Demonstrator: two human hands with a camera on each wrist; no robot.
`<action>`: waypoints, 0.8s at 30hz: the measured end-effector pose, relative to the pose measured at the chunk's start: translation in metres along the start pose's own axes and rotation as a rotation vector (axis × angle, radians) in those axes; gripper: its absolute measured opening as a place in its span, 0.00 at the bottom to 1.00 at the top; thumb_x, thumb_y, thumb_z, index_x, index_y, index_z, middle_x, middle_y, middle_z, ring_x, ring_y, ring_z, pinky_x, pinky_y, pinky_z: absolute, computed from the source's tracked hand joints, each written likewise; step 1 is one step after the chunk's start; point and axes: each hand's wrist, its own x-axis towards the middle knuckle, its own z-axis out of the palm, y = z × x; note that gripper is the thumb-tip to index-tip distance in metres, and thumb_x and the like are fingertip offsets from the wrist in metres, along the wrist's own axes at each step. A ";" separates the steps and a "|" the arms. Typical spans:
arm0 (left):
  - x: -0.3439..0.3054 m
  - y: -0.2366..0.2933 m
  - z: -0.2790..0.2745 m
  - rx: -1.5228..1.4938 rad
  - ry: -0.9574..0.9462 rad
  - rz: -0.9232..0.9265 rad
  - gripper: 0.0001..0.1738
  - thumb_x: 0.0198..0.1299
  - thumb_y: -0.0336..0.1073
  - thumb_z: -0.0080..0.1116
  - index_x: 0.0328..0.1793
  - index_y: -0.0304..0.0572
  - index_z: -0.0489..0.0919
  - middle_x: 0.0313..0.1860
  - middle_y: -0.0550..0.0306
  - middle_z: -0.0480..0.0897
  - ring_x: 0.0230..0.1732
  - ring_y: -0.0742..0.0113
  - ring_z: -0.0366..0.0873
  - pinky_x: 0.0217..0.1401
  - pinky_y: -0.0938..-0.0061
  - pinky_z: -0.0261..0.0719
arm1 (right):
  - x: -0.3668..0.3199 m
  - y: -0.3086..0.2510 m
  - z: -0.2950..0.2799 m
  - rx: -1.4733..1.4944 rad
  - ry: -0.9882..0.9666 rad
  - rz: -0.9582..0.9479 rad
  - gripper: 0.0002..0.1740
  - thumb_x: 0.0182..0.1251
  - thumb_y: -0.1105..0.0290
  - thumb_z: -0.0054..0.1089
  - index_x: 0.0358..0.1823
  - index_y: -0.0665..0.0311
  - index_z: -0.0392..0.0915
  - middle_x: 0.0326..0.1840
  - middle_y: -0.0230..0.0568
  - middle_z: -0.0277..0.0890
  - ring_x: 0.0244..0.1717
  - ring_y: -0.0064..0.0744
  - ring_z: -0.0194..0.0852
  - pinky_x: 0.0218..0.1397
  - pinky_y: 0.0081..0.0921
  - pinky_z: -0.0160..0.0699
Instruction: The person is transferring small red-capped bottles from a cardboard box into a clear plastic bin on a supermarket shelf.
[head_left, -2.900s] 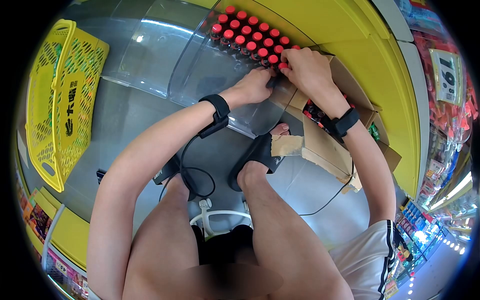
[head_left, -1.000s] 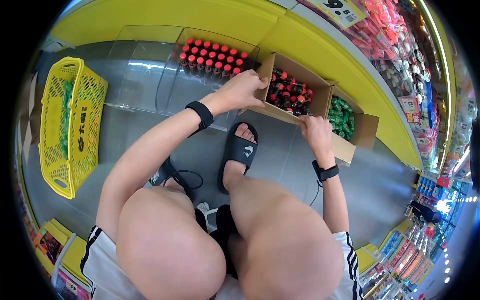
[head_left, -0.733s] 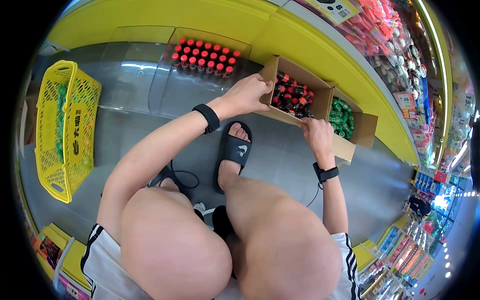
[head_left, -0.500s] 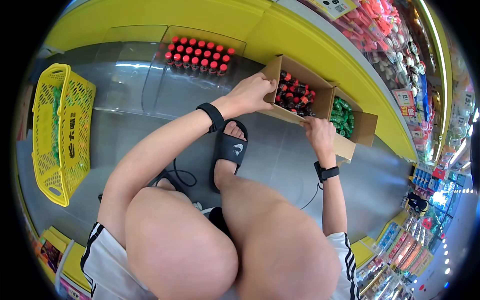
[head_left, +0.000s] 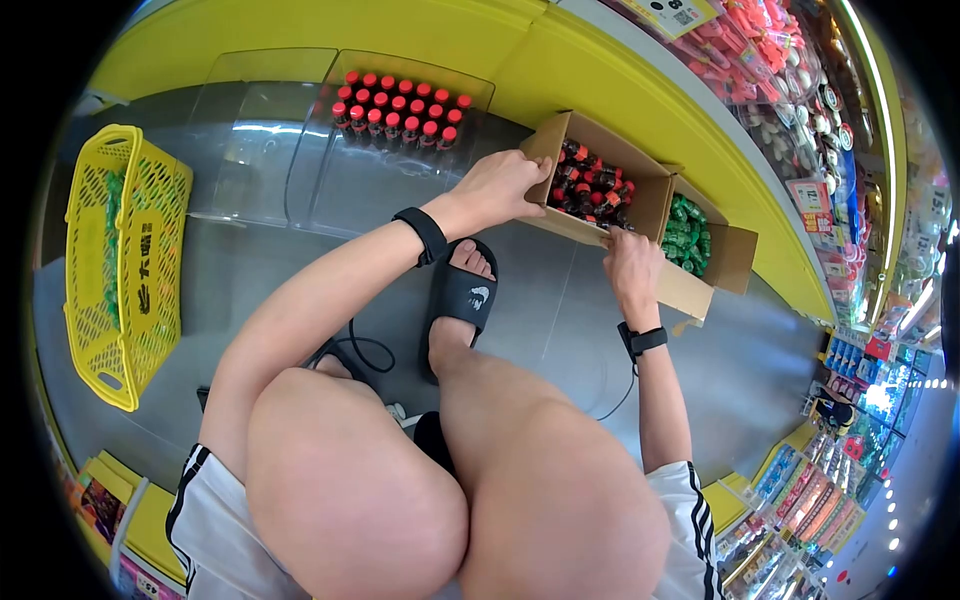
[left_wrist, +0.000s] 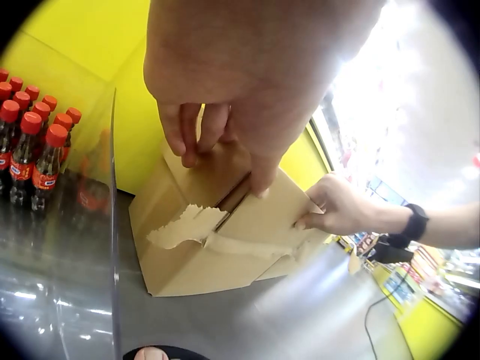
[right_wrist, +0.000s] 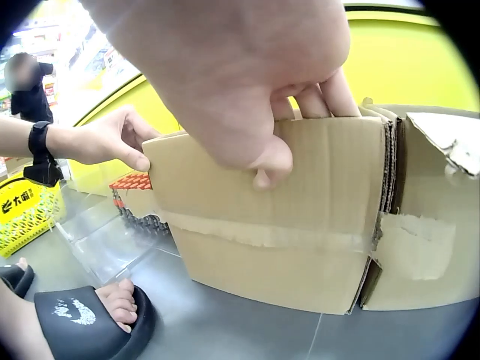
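Note:
An open cardboard box [head_left: 574, 228] holds a jumble of small dark bottles [head_left: 592, 186] with red caps and labels. My left hand [head_left: 500, 187] grips the box's left end, its thumb outside the near corner and its fingers over the edge. At the near side's right part, my right hand [head_left: 634, 268] pinches the top edge; in the right wrist view the thumb of that hand [right_wrist: 240, 97] lies on the outer wall. Left of the box, red-capped bottles [head_left: 393, 118] stand upright in rows in a clear plastic bin [head_left: 330, 190].
A second box [head_left: 734, 262] with green bottles adjoins on the right. At the far left stands a yellow basket [head_left: 160, 250]. Yellow shelving [head_left: 420, 35] runs behind, with hanging goods at right. A sandalled foot [head_left: 463, 300] is on the floor below the box.
Both hands have left the bottle rows and the box's earlier place beside them; they now grip the box's edges. The box has shifted right, away from the clear bin.

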 end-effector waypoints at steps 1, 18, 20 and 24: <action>-0.002 0.005 -0.003 0.005 -0.037 -0.045 0.40 0.58 0.44 0.79 0.73 0.27 0.80 0.57 0.30 0.87 0.60 0.39 0.86 0.63 0.54 0.87 | 0.001 0.000 0.001 0.005 -0.009 -0.008 0.03 0.63 0.73 0.71 0.36 0.55 0.87 0.34 0.43 0.90 0.35 0.50 0.91 0.38 0.46 0.88; -0.010 0.017 0.012 0.083 0.068 0.128 0.35 0.63 0.40 0.76 0.75 0.43 0.79 0.62 0.29 0.81 0.62 0.36 0.82 0.65 0.49 0.86 | -0.044 0.141 -0.023 0.462 0.241 0.158 0.36 0.63 0.67 0.80 0.74 0.53 0.80 0.68 0.50 0.81 0.69 0.55 0.77 0.74 0.46 0.78; -0.008 0.014 0.024 0.112 0.035 0.129 0.28 0.62 0.40 0.76 0.68 0.42 0.85 0.62 0.29 0.81 0.62 0.37 0.81 0.65 0.49 0.86 | -0.054 0.186 0.008 0.082 -0.052 -0.016 0.32 0.66 0.64 0.79 0.72 0.50 0.83 0.70 0.51 0.81 0.69 0.57 0.78 0.72 0.46 0.80; -0.007 0.010 0.033 0.146 0.151 0.168 0.14 0.63 0.38 0.74 0.48 0.35 0.89 0.55 0.32 0.84 0.60 0.39 0.83 0.61 0.50 0.88 | -0.049 0.174 0.013 0.116 -0.276 0.115 0.28 0.65 0.62 0.79 0.67 0.52 0.86 0.65 0.51 0.85 0.65 0.57 0.82 0.67 0.47 0.83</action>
